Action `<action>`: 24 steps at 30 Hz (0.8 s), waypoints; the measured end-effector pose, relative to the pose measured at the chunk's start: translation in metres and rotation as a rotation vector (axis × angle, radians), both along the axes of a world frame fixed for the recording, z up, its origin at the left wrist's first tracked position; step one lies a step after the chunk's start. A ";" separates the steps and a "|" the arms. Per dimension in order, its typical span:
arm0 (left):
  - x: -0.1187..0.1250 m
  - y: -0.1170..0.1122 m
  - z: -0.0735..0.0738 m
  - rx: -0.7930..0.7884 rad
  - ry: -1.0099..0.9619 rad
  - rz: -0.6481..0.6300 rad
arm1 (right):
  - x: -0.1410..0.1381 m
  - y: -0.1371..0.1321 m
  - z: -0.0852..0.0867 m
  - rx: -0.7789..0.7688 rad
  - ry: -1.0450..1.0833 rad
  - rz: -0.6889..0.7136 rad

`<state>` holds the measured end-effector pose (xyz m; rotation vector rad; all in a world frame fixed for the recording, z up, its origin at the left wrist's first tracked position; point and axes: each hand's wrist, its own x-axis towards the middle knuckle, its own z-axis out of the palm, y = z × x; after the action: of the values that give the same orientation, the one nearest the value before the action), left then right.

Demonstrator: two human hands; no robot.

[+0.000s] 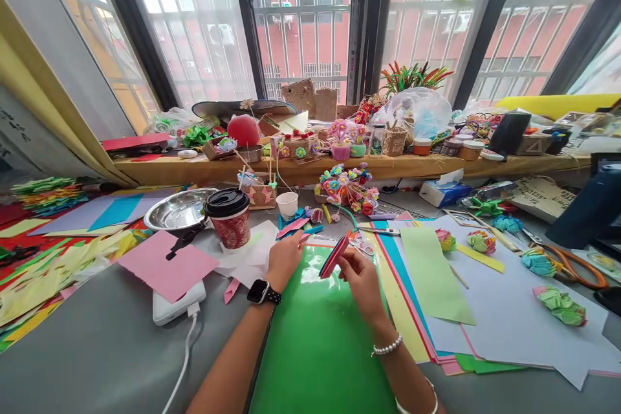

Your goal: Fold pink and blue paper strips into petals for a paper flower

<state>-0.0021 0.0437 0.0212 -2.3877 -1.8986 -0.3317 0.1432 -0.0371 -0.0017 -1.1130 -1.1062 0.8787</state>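
My right hand pinches a folded red paper strip and holds it upright over a shiny green sheet. My left hand, with a black smartwatch on its wrist, rests at the sheet's far left edge; its fingers curl round a small pink paper piece that I can barely make out. A pearl bracelet sits on my right wrist. Scissors lie just beyond my right hand.
Stacked coloured sheets spread to the right with crumpled paper flowers. A lidded coffee cup, metal bowl, pink paper and white power bank lie left. Paper flower crafts crowd the windowsill.
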 end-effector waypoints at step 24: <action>-0.037 0.004 0.008 -0.016 0.059 -0.086 | -0.001 0.001 -0.004 -0.067 -0.008 0.019</action>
<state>-0.0395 0.0480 0.0292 -2.4659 -1.7847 -0.2490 0.1421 -0.0362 -0.0056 -1.1639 -1.1017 0.9331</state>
